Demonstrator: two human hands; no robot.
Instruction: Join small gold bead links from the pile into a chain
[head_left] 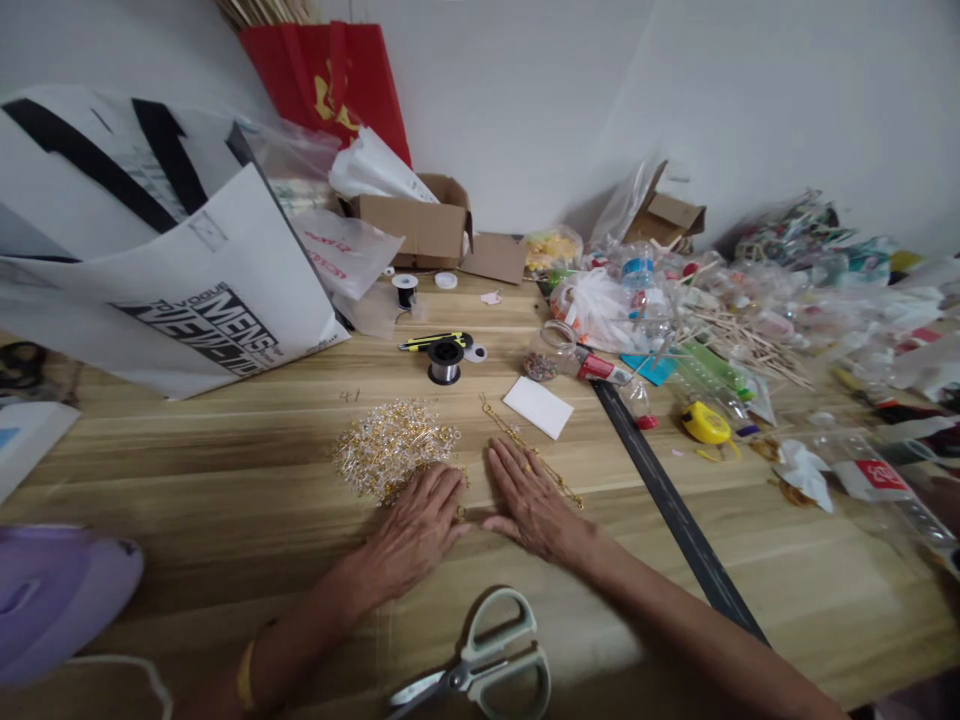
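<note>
Head view: bead pile point(390, 440) against left fingers point(429, 484)

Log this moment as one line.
left hand: palm-down at near edge of gold-and-clear bead pile; right hand: palm-down beside gold chain; pale-handled scissors: on table

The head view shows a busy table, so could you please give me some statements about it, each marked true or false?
1. The left hand is at the near side of the pile of gold and clear pieces. True.
2. The right hand grips the scissors. False: it lies palm down beside the gold chain.
3. The yellow tape measure lies right of the dark strip. True.
4. The white card stands upright. False: it lies flat.
5. The scissors' blades point leftward. True.
</note>
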